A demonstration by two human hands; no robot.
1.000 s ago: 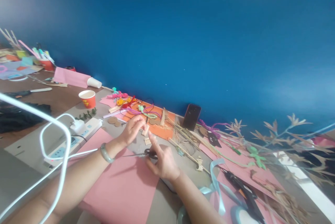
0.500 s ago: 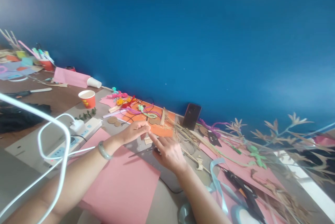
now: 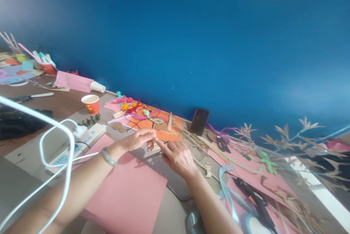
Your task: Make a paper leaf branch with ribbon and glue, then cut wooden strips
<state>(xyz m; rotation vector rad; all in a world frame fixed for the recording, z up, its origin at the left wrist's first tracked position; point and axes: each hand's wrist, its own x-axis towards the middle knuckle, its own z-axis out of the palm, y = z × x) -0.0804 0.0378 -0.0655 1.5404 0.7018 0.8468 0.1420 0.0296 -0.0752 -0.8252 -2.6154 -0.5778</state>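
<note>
the hands (image 3: 160,148) meet, perhaps pinching something small.

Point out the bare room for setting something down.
The near part of the pink sheet, right of the left forearm, is bare; so is the grey tabletop between that sheet, the black cable and right forearm. Crowded: the orange sheet and around the glue gun and blue ribbon.
</note>
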